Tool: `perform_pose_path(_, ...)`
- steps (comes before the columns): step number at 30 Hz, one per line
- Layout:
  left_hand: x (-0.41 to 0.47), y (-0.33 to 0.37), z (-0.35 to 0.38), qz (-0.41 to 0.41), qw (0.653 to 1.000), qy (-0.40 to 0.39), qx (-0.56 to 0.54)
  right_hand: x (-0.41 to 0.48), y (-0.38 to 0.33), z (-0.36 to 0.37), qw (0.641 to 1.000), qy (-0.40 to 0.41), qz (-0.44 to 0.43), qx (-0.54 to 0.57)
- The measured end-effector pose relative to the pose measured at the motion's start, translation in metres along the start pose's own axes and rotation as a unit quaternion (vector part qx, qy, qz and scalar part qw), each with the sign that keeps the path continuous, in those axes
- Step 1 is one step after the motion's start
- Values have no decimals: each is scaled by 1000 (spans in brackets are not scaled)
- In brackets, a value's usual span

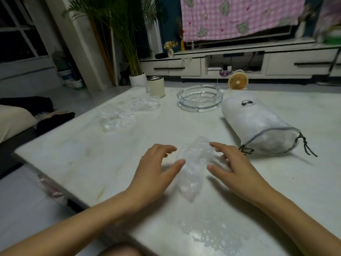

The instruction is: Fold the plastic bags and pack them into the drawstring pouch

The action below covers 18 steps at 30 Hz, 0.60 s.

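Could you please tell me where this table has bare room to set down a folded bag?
The tabletop is bare left of the left hand, nearer than the crumpled bags; between the ashtray and the right hand; and near-right, this side of the drawstring pouch. The far-left strip with canister, bags and ashtray is crowded.
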<state>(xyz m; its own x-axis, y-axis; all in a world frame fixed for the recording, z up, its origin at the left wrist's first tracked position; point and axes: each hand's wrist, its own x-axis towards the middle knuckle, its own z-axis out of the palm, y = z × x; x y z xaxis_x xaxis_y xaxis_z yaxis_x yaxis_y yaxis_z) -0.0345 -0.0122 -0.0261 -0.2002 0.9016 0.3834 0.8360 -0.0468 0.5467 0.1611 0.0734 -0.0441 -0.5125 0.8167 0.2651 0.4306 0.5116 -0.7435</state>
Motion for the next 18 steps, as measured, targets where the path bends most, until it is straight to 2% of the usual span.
perform_pose_path(1, 3, 3, 6, -54, 998, -35, -5, -1, 0, -1, 1000, -8, -5, -16)
perform_pose_path(2, 5, 4, 14, -74, 994, -76, 4, -1, 0, -1, 1000, -10, -11, -25)
perform_pose_path(4, 5, 10, 23, -65, 991, -107, 46, -2, -2, -1, 999, -12, -23, -36)
perform_pose_path(6, 3, 13, 23, -64, 995, -71, 33, -2, -2, 0, 999, -4, -26, -36)
perform_pose_path(8, 3, 17, 17, -41, 999, -19, -7, -4, -2, -2, 998, 42, -39, -28)
perform_pose_path(10, 2, 19, 10, 14, 1000, 22, -5, -4, -4, -6, 991, 86, -81, -64)
perform_pose_path(12, 4, 18, 2, 112, 992, 51, 39, -3, -7, -8, 967, 97, -165, -167)
perform_pose_path(14, 4, 17, -7, 248, 959, 57, 124, -3, -12, -7, 944, 86, -233, -216)
perform_pose_path(16, -2, 11, -12, 377, 904, 12, 201, -5, -15, -6, 933, 36, -268, -236)
perform_pose_path(17, -8, 9, -14, 396, 896, -27, 198, -6, -19, -8, 936, -9, -252, -245)
perform_pose_path(18, -17, 8, -16, 376, 909, -71, 165, -6, -23, -12, 939, -55, -219, -259)
